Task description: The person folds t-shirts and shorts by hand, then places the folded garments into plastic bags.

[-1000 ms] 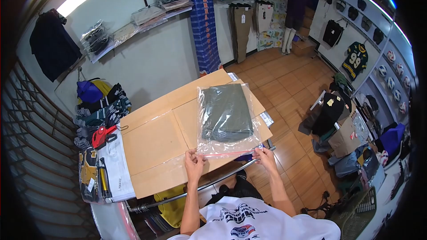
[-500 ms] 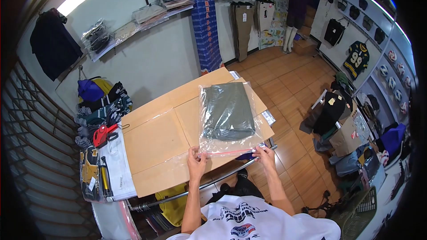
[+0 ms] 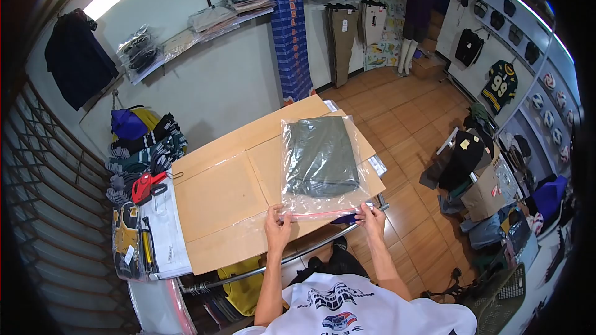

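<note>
A clear plastic bag (image 3: 292,201) with a red strip along its near edge lies on a flattened cardboard sheet (image 3: 217,192). Inside it is a folded dark green garment (image 3: 323,155); its exact kind is hidden by the fold. My left hand (image 3: 277,226) pinches the left corner of the bag's near edge. At the right corner, my right hand (image 3: 371,218) grips the same edge between thumb and fingers. The edge is stretched between both hands, close to the cardboard's near side.
Left of the cardboard are a red tool (image 3: 148,187), a yellow-and-black handled tool (image 3: 148,245) and a pile of folded clothes (image 3: 146,149). A metal rail (image 3: 298,253) runs along the table's near side. Cartons and clothes (image 3: 484,192) stand at the right on the tiled floor.
The view has shifted very slightly. Both hands keep their hold on the bag's corners, and the bag stays in nearly the same place on the cardboard.
</note>
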Demonstrator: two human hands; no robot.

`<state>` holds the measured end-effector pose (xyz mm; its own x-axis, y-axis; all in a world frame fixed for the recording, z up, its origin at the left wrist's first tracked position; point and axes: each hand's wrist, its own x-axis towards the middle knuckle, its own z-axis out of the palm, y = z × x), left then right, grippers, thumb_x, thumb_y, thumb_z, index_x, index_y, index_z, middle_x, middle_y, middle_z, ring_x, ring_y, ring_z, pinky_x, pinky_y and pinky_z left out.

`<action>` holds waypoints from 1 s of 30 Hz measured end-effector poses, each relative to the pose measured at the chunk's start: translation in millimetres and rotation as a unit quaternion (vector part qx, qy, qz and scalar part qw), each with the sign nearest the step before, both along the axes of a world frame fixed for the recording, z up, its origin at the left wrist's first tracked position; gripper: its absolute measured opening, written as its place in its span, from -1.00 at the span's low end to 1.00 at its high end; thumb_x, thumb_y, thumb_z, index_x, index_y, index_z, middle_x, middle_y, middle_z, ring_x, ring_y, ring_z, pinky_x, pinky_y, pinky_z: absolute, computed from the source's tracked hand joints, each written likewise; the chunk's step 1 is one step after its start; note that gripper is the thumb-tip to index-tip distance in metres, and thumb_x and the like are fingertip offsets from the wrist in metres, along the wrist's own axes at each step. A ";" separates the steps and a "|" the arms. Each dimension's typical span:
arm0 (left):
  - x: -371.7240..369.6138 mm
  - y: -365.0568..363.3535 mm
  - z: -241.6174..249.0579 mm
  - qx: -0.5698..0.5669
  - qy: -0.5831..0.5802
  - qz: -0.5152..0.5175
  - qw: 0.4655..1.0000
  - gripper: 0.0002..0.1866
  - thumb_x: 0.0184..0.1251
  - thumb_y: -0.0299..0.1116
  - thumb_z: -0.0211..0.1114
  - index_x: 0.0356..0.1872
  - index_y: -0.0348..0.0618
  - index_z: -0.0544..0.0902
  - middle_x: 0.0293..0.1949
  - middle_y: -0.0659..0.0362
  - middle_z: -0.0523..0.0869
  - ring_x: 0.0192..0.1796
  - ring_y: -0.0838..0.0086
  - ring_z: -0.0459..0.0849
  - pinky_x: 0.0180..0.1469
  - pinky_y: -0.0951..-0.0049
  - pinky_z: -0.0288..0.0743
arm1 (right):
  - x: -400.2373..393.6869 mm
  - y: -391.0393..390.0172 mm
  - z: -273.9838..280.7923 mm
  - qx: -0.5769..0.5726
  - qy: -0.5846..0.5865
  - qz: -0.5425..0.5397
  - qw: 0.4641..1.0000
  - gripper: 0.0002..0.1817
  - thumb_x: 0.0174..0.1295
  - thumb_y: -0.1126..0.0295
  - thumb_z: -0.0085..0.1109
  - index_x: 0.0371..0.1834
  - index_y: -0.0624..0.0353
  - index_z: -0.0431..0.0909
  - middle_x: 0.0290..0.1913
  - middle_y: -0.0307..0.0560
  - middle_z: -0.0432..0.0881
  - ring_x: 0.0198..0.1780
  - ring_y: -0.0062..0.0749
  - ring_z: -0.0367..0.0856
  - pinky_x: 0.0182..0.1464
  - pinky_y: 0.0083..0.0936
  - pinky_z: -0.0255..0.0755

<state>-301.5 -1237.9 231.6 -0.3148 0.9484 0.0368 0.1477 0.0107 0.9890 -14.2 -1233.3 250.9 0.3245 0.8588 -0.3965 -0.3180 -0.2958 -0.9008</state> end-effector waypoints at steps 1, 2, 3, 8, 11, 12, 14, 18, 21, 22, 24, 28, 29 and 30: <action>0.0 -0.1 -3.9 0.015 0.013 0.012 1.000 -0.71 0.40 -0.47 0.36 0.08 -0.23 0.58 -0.28 0.11 0.75 -0.30 0.52 0.73 -0.26 0.47 0.60 | -1.2 -1.0 4.0 -0.009 0.023 0.003 1.000 -0.71 0.39 0.17 0.35 -0.19 0.21 0.66 -0.31 -0.14 0.73 -0.30 -0.49 0.74 -0.35 -0.59 0.59; 0.7 -1.2 1.8 0.014 0.013 0.012 1.000 -0.71 0.40 -0.47 0.36 0.08 -0.23 0.58 -0.28 0.11 0.75 -0.30 0.52 0.73 -0.26 0.47 0.60 | -2.1 -2.0 5.6 -0.018 0.045 0.007 0.999 -0.70 0.37 0.17 0.37 -0.18 0.22 0.66 -0.30 -0.13 0.74 -0.29 -0.48 0.74 -0.35 -0.59 0.59; 1.0 -2.3 7.5 -0.006 0.022 0.000 1.000 -0.71 0.39 -0.46 0.37 0.07 -0.23 0.60 -0.25 0.11 0.76 -0.28 0.51 0.74 -0.24 0.46 0.60 | -3.2 -2.9 4.5 -0.019 0.045 0.006 0.999 -0.70 0.37 0.17 0.37 -0.18 0.22 0.66 -0.30 -0.13 0.74 -0.29 -0.48 0.74 -0.35 -0.59 0.59; 2.1 -2.2 16.2 -0.012 -0.022 -0.044 0.999 -0.72 0.37 -0.47 0.37 0.07 -0.23 0.64 -0.15 0.06 0.78 -0.24 0.48 0.77 -0.21 0.48 0.60 | -5.6 -0.4 -17.1 0.030 0.008 0.039 0.999 -0.70 0.41 0.22 0.33 -0.13 0.31 0.67 -0.28 -0.08 0.75 -0.31 -0.46 0.74 -0.35 -0.59 0.62; 1.8 -2.0 16.3 -0.031 0.008 -0.053 0.998 -0.71 0.37 -0.48 0.35 0.09 -0.24 0.64 -0.13 0.06 0.79 -0.22 0.46 0.79 -0.18 0.47 0.62 | -3.9 1.9 -20.0 0.036 -0.009 0.054 0.998 -0.68 0.42 0.21 0.32 -0.12 0.31 0.66 -0.27 -0.09 0.74 -0.32 -0.46 0.73 -0.37 -0.59 0.61; 3.3 -1.7 15.3 -0.031 0.001 -0.045 0.999 -0.71 0.38 -0.48 0.35 0.09 -0.24 0.64 -0.13 0.06 0.79 -0.22 0.46 0.79 -0.18 0.46 0.63 | -4.0 1.3 -18.2 0.036 -0.009 0.053 0.998 -0.68 0.42 0.21 0.32 -0.12 0.31 0.66 -0.27 -0.09 0.74 -0.32 -0.46 0.73 -0.37 -0.59 0.61; 6.0 -0.9 13.8 -0.030 -0.005 -0.037 0.999 -0.71 0.38 -0.47 0.35 0.10 -0.24 0.64 -0.13 0.07 0.79 -0.22 0.46 0.79 -0.17 0.45 0.64 | -6.3 0.5 -12.3 0.010 0.023 0.045 0.999 -0.69 0.43 0.21 0.31 -0.12 0.32 0.65 -0.26 -0.08 0.73 -0.33 -0.47 0.73 -0.39 -0.59 0.60; 14.4 -0.9 12.9 -0.033 -0.013 -0.029 0.999 -0.71 0.39 -0.45 0.35 0.10 -0.24 0.65 -0.16 0.06 0.78 -0.24 0.45 0.79 -0.18 0.44 0.64 | -15.4 -1.6 -1.6 -0.010 0.028 0.043 0.999 -0.69 0.43 0.22 0.30 -0.13 0.33 0.64 -0.26 -0.08 0.73 -0.33 -0.46 0.73 -0.40 -0.59 0.61; 23.0 -1.9 20.2 -0.029 -0.007 -0.033 0.999 -0.71 0.39 -0.45 0.35 0.10 -0.22 0.67 -0.21 0.06 0.78 -0.25 0.45 0.78 -0.20 0.45 0.64 | -17.7 -2.3 -6.3 -0.003 0.014 0.071 0.997 -0.71 0.42 0.22 0.31 -0.09 0.27 0.64 -0.25 -0.10 0.73 -0.29 -0.47 0.73 -0.34 -0.55 0.63; 24.6 -2.6 23.9 -0.027 0.004 -0.035 0.999 -0.71 0.39 -0.44 0.36 0.09 -0.21 0.68 -0.24 0.06 0.78 -0.25 0.45 0.78 -0.21 0.46 0.63 | -17.4 -0.9 -15.1 0.004 -0.001 0.075 0.997 -0.71 0.42 0.23 0.31 -0.09 0.28 0.64 -0.25 -0.10 0.73 -0.29 -0.47 0.73 -0.34 -0.55 0.63; 24.4 -2.5 25.1 -0.034 0.007 -0.034 0.999 -0.72 0.39 -0.44 0.36 0.09 -0.19 0.68 -0.26 0.06 0.78 -0.26 0.46 0.78 -0.22 0.47 0.61 | -17.1 1.5 -22.0 0.010 -0.017 0.080 0.997 -0.71 0.42 0.24 0.31 -0.09 0.29 0.65 -0.25 -0.09 0.73 -0.30 -0.47 0.73 -0.34 -0.54 0.64; 20.1 1.0 10.0 -0.022 0.032 -0.028 0.999 -0.73 0.39 -0.42 0.36 0.08 -0.17 0.69 -0.30 0.06 0.78 -0.29 0.49 0.77 -0.26 0.50 0.58 | -18.8 1.4 -24.5 0.019 -0.002 0.086 0.996 -0.70 0.42 0.26 0.30 -0.10 0.34 0.64 -0.27 -0.07 0.73 -0.31 -0.45 0.74 -0.35 -0.55 0.65; 19.7 0.7 11.3 -0.022 0.032 -0.028 0.999 -0.73 0.39 -0.42 0.36 0.08 -0.17 0.69 -0.30 0.06 0.78 -0.29 0.49 0.77 -0.26 0.50 0.58 | -19.9 1.4 -21.6 0.008 0.014 0.075 0.997 -0.69 0.43 0.26 0.30 -0.10 0.37 0.63 -0.28 -0.05 0.73 -0.32 -0.42 0.76 -0.37 -0.56 0.65; 19.4 0.6 12.6 -0.022 0.032 -0.030 0.999 -0.74 0.40 -0.42 0.34 0.07 -0.17 0.69 -0.32 0.07 0.78 -0.30 0.50 0.77 -0.25 0.49 0.58 | -20.4 1.1 -18.6 0.009 0.014 0.076 0.997 -0.69 0.43 0.26 0.30 -0.10 0.37 0.63 -0.28 -0.05 0.73 -0.32 -0.42 0.76 -0.37 -0.56 0.65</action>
<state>-282.1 -1237.4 244.2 -0.2554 0.9668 0.0124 0.2114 0.0434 0.9764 -34.6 -1232.2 232.3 0.1797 0.9037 -0.3886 -0.2965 -0.3269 -0.8973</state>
